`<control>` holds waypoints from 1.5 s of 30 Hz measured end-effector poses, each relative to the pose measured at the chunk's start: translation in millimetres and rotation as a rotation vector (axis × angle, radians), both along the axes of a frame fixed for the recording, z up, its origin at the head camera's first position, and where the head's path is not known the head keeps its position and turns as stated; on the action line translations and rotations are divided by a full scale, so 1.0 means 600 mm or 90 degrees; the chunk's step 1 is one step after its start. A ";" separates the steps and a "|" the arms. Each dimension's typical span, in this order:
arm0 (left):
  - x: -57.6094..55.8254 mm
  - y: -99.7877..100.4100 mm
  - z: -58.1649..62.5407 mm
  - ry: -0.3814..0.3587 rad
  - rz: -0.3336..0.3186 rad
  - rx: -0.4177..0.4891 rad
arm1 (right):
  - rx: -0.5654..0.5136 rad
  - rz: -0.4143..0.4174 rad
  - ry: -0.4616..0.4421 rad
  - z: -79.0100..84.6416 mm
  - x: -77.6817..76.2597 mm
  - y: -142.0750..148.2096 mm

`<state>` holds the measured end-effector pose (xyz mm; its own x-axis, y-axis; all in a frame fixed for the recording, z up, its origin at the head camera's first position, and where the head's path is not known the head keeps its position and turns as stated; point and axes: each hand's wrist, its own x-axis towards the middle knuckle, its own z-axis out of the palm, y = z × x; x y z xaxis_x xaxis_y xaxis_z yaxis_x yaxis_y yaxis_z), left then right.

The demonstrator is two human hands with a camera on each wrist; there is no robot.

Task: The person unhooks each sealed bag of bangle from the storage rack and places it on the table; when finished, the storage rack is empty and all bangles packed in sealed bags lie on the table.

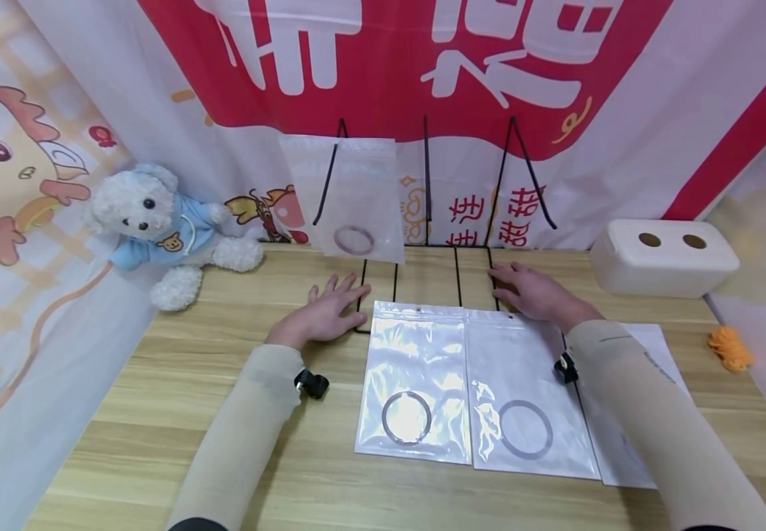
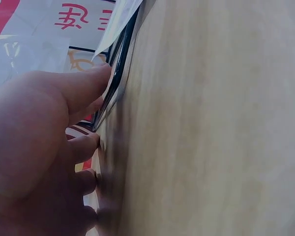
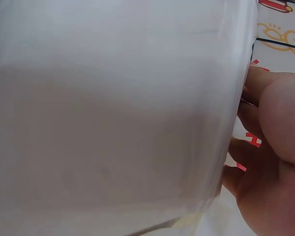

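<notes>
My left hand (image 1: pixel 326 310) rests on the wooden table with its fingers spread, touching the left side of a black wire rack (image 1: pixel 427 177). At the rack's right side, my right hand (image 1: pixel 532 291) lies with extended fingers over the base wire. On the left hook hangs a clear zip bag (image 1: pixel 350 184) with a ring-shaped item low inside. Between the forearms lie a shiny zip bag (image 1: pixel 416 361) holding a ring (image 1: pixel 384 419) and a second zip bag (image 1: pixel 522 361) holding another ring (image 1: pixel 501 428). A third bag (image 1: pixel 649 339) is partly hidden under my right sleeve.
A white teddy bear (image 1: pixel 187 228) in a blue hoodie sits at the back left. Back right stands a white box (image 1: pixel 665 265) with two round holes, and an orange bundle (image 1: pixel 730 348) lies near the right edge. Printed cloth (image 1: pixel 370 88) hangs behind the rack.
</notes>
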<state>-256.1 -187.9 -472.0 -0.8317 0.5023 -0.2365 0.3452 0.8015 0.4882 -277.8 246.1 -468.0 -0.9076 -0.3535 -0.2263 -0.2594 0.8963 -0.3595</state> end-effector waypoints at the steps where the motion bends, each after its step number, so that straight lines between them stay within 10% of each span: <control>1: 0.000 0.000 0.000 0.000 0.000 0.004 | 0.001 0.000 0.000 0.001 -0.001 -0.001; 28: 0.004 -0.009 0.007 0.006 -0.023 0.016 | -0.010 -0.001 -0.026 0.000 0.000 -0.003; 45: -0.008 -0.056 0.101 0.109 0.249 0.268 | -0.004 -0.001 -0.028 0.004 0.009 -0.001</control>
